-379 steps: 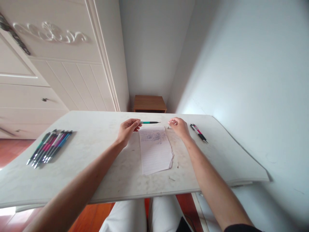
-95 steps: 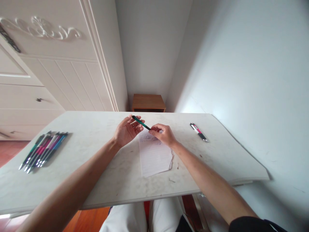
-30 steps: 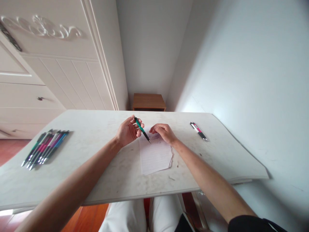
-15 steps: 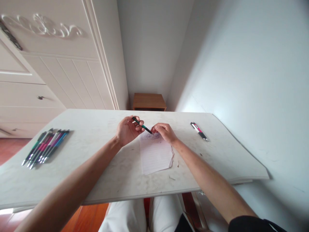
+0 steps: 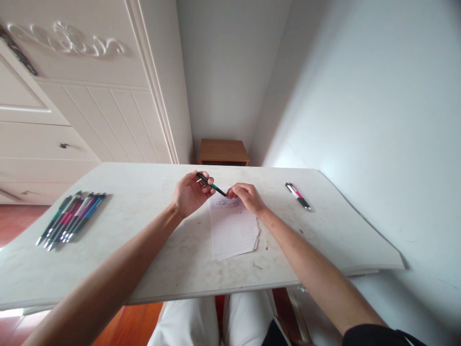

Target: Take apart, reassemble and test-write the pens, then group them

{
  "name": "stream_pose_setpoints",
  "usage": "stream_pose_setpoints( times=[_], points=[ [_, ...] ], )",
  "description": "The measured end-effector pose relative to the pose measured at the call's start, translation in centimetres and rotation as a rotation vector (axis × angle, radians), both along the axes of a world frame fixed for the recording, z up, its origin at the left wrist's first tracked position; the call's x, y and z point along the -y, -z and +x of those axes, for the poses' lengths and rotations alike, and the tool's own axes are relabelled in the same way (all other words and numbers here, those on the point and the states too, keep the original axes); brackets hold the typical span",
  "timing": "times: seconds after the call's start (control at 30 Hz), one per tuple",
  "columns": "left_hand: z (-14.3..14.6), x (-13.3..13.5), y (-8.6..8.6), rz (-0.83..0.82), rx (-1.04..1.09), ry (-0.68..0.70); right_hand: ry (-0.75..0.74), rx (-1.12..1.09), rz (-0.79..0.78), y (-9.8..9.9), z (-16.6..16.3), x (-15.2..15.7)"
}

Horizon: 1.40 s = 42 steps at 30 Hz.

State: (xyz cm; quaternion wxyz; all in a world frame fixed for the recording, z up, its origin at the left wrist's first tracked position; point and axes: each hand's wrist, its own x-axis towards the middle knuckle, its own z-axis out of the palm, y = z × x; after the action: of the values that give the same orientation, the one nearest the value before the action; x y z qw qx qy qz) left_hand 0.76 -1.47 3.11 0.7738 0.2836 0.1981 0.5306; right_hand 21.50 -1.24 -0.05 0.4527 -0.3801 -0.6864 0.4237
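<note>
A green and black pen slants down to the right, pinched between the fingertips of my left hand. At its lower end is my right hand, thumb and forefinger pressed together; whether they grip the pen's tip or a small part is too small to tell. Below both hands lies a lined sheet of paper with a torn right edge and a band of dark scribble near its top.
Several pens in various colours lie side by side at the table's left. On the right lie a few more pens, pink, white and black. The white table stands between a cabinet and a wall, with a wooden stand beyond.
The pen's lower end has come slightly closer to my right fingertips. Both hands otherwise stay nearly in place, and the view has shifted a little.
</note>
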Motion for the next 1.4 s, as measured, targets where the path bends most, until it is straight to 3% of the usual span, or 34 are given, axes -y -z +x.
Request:
stream_pose_setpoints(
  times=[0.9,1.2,1.4],
  points=[
    [0.2,0.2,-0.1,0.012,-0.067,-0.006,0.139,-0.036,-0.040,-0.1,0.4,-0.5],
    [0.3,0.2,0.4,0.018,-0.083,0.061,-0.034,-0.020,-0.092,-0.9,-0.4,0.5],
    [0.5,0.6,0.0,0.022,-0.116,0.070,-0.065,-0.041,-0.137,-1.2,-1.1,1.3]
  ],
)
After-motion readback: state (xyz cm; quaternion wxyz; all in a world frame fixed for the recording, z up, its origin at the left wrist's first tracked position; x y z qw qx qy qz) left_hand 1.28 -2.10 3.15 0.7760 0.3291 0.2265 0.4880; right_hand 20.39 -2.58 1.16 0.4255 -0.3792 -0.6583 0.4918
